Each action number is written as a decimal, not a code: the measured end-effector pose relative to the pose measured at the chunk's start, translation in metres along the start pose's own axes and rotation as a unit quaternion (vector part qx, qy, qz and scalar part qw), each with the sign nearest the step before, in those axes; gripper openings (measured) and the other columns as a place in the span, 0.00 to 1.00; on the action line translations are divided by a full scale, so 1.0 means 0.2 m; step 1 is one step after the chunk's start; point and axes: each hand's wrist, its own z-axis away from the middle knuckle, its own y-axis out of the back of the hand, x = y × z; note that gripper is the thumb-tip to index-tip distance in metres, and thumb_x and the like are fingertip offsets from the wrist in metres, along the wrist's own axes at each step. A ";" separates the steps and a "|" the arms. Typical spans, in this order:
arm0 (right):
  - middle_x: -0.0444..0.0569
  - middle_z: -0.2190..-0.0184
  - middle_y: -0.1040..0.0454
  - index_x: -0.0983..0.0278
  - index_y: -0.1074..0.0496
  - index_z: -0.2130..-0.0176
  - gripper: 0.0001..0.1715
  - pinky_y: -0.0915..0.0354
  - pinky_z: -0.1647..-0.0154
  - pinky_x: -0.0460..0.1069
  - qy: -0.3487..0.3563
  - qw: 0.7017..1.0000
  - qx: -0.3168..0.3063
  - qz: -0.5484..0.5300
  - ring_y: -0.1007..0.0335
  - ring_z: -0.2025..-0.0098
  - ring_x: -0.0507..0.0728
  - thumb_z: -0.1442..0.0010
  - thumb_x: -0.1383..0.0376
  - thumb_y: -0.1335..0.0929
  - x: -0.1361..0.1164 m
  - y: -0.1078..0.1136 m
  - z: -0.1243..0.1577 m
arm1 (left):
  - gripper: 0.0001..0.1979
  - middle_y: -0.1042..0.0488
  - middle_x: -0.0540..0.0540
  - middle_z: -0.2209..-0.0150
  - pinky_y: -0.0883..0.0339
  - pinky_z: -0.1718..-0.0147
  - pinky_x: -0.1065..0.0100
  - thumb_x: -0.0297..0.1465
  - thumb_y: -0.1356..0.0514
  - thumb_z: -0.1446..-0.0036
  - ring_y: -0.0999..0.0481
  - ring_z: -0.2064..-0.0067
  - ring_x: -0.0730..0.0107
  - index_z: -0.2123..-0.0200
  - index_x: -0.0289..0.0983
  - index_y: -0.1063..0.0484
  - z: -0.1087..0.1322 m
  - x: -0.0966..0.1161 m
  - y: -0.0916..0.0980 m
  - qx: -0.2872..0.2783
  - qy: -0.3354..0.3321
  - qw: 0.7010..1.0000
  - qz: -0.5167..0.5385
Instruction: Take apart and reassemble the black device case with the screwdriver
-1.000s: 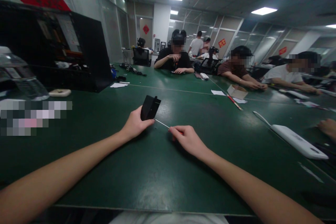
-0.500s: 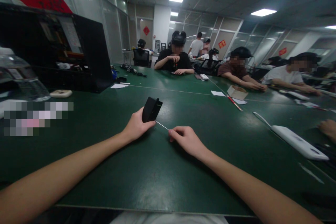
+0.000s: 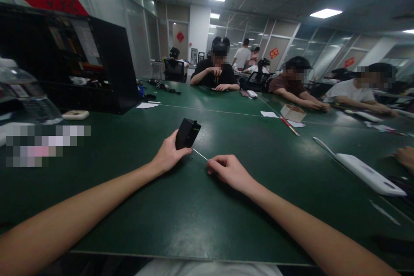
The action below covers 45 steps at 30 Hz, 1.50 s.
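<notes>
A small black box-shaped part (image 3: 186, 133) is held tilted above the green table (image 3: 181, 215), with my left hand (image 3: 170, 152) closed round its lower left side. From the box's lower edge a thin, light-coloured rod (image 3: 200, 154) runs down to the right. My right hand (image 3: 228, 170) pinches the rod's right end between thumb and fingers. Whether the rod's left tip touches or enters the box cannot be made out.
Far left stand a large black open case (image 3: 113, 69) and a clear plastic bottle (image 3: 35, 99). To the right lie a white device with a strap (image 3: 368, 174), a small open box (image 3: 293, 113) and a red stick (image 3: 289, 126). Several people sit around the table.
</notes>
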 end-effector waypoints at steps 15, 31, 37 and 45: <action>0.45 0.77 0.27 0.66 0.25 0.70 0.23 0.43 0.72 0.46 0.024 1.000 0.006 -0.010 0.36 0.75 0.51 0.35 0.52 0.36 0.04 0.00 -0.02 | 0.24 0.27 0.44 0.56 0.34 0.55 0.60 0.37 0.36 0.48 0.28 0.55 0.57 0.49 0.34 0.32 -0.03 -0.05 0.01 -0.059 -0.023 0.997 -0.046; 0.42 0.76 0.31 0.66 0.24 0.53 0.22 0.48 0.82 0.45 0.040 0.994 0.061 -0.086 0.45 0.83 0.47 0.37 0.52 0.33 0.00 0.03 0.00 | 0.23 0.29 0.47 0.65 0.28 0.73 0.65 0.49 0.42 0.42 0.25 0.71 0.66 0.54 0.36 0.35 -0.03 -0.05 -0.02 -0.023 0.074 0.995 0.055; 0.46 0.68 0.25 0.64 0.23 0.53 0.19 0.48 0.80 0.44 0.073 0.991 0.045 -0.107 0.44 0.79 0.47 0.35 0.55 0.34 -0.01 0.02 0.01 | 0.21 0.29 0.48 0.67 0.28 0.72 0.66 0.48 0.42 0.41 0.25 0.70 0.65 0.56 0.38 0.36 -0.01 -0.03 -0.03 -0.046 0.041 0.998 0.004; 0.46 0.69 0.24 0.63 0.23 0.52 0.20 0.46 0.80 0.44 0.070 0.993 0.041 -0.084 0.42 0.79 0.48 0.36 0.55 0.34 0.01 0.01 0.00 | 0.19 0.30 0.50 0.70 0.34 0.72 0.67 0.48 0.43 0.41 0.27 0.70 0.64 0.57 0.39 0.36 -0.01 -0.02 -0.02 -0.052 0.017 0.996 -0.064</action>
